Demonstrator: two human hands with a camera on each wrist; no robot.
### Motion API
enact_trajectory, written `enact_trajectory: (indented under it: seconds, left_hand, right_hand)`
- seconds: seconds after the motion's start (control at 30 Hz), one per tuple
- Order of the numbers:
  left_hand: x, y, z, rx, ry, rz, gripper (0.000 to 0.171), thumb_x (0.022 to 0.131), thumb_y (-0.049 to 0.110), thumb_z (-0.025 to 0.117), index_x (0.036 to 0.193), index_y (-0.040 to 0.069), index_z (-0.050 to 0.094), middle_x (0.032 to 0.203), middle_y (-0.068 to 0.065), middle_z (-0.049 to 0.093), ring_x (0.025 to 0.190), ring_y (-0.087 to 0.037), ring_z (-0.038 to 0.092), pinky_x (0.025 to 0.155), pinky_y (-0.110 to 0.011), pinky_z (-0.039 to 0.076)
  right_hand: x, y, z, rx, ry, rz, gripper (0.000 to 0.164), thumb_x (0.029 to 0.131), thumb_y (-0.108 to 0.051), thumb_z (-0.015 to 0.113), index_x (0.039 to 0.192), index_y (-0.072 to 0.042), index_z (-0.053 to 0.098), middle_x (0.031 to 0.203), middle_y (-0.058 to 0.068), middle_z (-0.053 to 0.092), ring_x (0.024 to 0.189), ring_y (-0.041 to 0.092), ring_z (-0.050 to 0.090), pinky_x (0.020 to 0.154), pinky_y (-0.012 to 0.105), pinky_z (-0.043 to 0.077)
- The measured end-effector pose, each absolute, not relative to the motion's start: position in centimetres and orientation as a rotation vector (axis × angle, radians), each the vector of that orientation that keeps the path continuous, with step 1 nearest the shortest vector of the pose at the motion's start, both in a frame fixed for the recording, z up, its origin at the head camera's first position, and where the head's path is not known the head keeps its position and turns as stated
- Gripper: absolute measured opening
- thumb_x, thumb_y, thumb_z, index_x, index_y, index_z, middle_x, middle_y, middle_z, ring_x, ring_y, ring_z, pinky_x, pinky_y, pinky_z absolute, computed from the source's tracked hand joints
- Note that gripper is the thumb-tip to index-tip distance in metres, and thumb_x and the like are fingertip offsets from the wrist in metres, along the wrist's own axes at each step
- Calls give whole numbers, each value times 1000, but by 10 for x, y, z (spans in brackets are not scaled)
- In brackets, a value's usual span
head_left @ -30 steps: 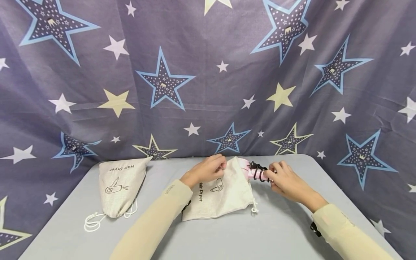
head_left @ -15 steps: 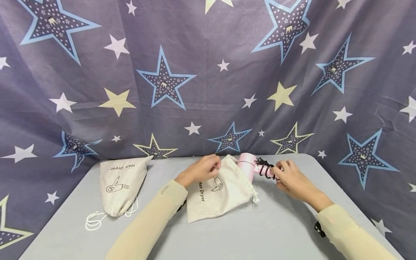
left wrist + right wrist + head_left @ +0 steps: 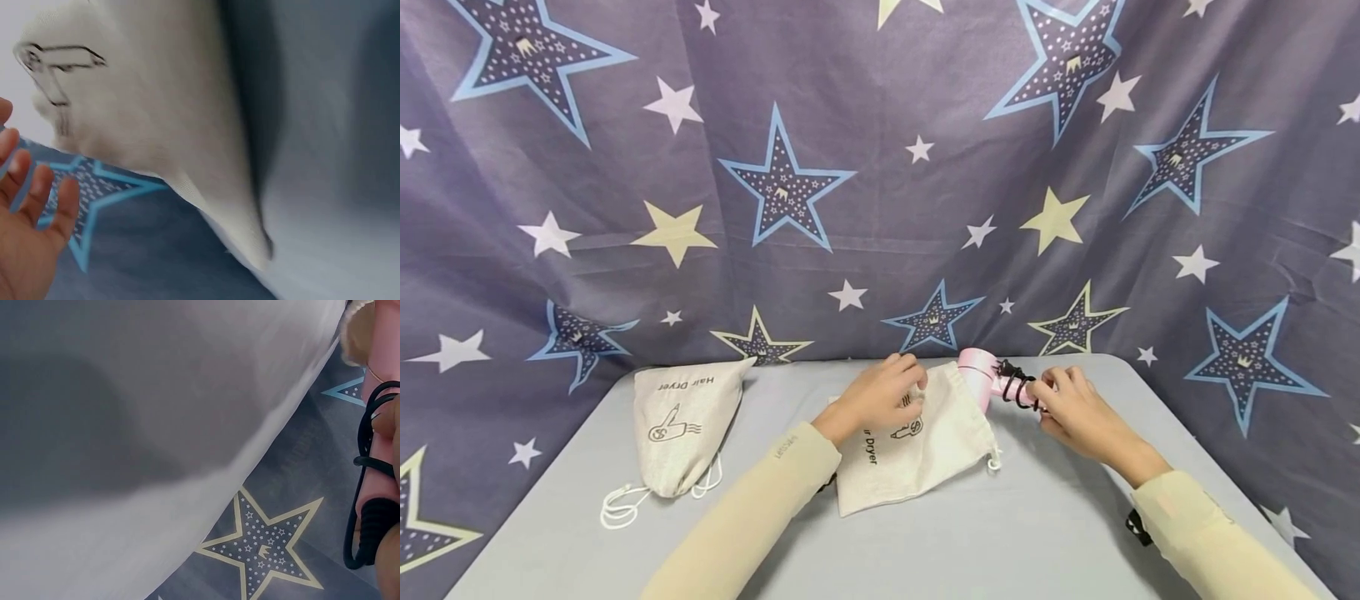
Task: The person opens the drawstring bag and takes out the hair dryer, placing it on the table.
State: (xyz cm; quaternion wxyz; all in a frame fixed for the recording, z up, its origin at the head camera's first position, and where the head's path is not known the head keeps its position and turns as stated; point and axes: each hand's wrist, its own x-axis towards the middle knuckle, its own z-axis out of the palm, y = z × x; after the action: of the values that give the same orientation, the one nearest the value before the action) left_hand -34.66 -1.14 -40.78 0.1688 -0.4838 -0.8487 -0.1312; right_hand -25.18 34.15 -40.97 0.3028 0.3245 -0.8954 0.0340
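Observation:
My right hand (image 3: 1082, 417) grips the handle of a pink hair dryer (image 3: 977, 371), which has its black cord (image 3: 374, 464) wound around it. The dryer's barrel lies at the mouth of a cream drawstring bag (image 3: 917, 475), partly behind the cloth. The bag has "Hair Dryer" and a dryer drawing printed on it. Over the bag's upper left part is my left hand (image 3: 876, 398). In the left wrist view its loosely bent fingers are spread beside the bag's cloth, with nothing held between them.
A second cream bag (image 3: 685, 425) printed "Hair Dryer" lies at the left of the grey table (image 3: 1000, 542), its white drawstrings (image 3: 623, 504) loose. A star-patterned curtain (image 3: 850, 208) hangs right behind the table's back edge.
The hair dryer has moved right and back, and more of its pink barrel shows outside the bag. My left hand shifted left, then back right over the bag.

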Motion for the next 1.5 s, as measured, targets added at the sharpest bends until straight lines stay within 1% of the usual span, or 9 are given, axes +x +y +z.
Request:
enact_trajectory:
  seconds: [0.17, 0.37, 0.47, 0.6, 0.7, 0.87, 0.97, 1.2, 1.5]
  left_hand:
    - [-328, 2, -402, -1402, -2314, -288, 23, 92, 40, 62, 106, 21, 59, 101, 7, 53, 86, -13, 47, 68, -28, 43]
    - [-300, 23, -400, -1417, -2343, -147, 39, 91, 54, 64, 109, 22, 56, 101, 6, 51, 90, -14, 51, 61, -27, 45]
    - [-285, 32, -400, -1411, -2386, -61, 49, 88, 62, 65, 112, 20, 54, 106, 4, 51, 94, -15, 52, 59, -28, 47]
    - [-269, 40, -403, -1387, -2452, 59, 68, 80, 70, 70, 119, 17, 52, 110, 0, 50, 94, -17, 50, 56, -28, 46]
    - [-260, 42, -407, -1374, -2477, 123, 71, 77, 63, 76, 122, 15, 50, 109, -2, 49, 90, -17, 48, 52, -26, 44]
    - [-255, 41, -415, -1372, -2427, 171, 58, 75, 42, 80, 117, 16, 50, 106, -1, 48, 87, -17, 46, 48, -25, 41]
    - [-255, 38, -418, -1381, -2401, 184, 54, 74, 35, 80, 115, 17, 51, 105, 0, 48, 87, -17, 46, 49, -25, 41]
    - [-263, 26, -418, -1394, -2400, 263, 33, 84, 20, 71, 115, 18, 57, 107, 1, 52, 94, -19, 51, 57, -29, 49]
    - [-282, 0, -416, -1413, -2453, 297, 38, 83, 13, 74, 116, 17, 55, 109, 1, 51, 97, -18, 52, 58, -27, 49]
  right_hand:
    - [-252, 343, -410, 870, -2369, 91, 36, 74, -5, 72, 106, -14, 58, 101, 11, 52, 86, 31, 43, 73, 43, 37]
    - [-252, 345, -412, 873, -2363, 92, 36, 74, -4, 72, 106, -14, 58, 101, 11, 51, 85, 31, 43, 72, 44, 37]
    - [-253, 344, -412, 863, -2370, 89, 36, 73, -4, 71, 105, -14, 57, 100, 10, 51, 86, 31, 43, 72, 43, 37]
    - [-253, 343, -412, 855, -2375, 86, 36, 72, -4, 71, 104, -14, 57, 99, 9, 50, 86, 31, 43, 71, 43, 37]
    - [-252, 343, -412, 851, -2379, 83, 37, 72, -4, 72, 104, -14, 57, 100, 9, 50, 86, 31, 43, 71, 44, 37]
    - [-251, 343, -413, 848, -2390, 82, 38, 72, -4, 73, 105, -14, 58, 100, 9, 50, 86, 31, 42, 72, 44, 37]
    - [-251, 344, -414, 844, -2393, 81, 38, 72, -4, 74, 105, -14, 58, 100, 9, 50, 86, 31, 42, 71, 43, 36]
    - [-251, 345, -413, 831, -2384, 85, 39, 71, -4, 73, 105, -14, 57, 99, 10, 51, 84, 31, 42, 70, 44, 37]
    - [-246, 354, -408, 818, -2390, 94, 38, 72, -2, 72, 105, -13, 59, 99, 12, 53, 84, 33, 44, 68, 46, 40]
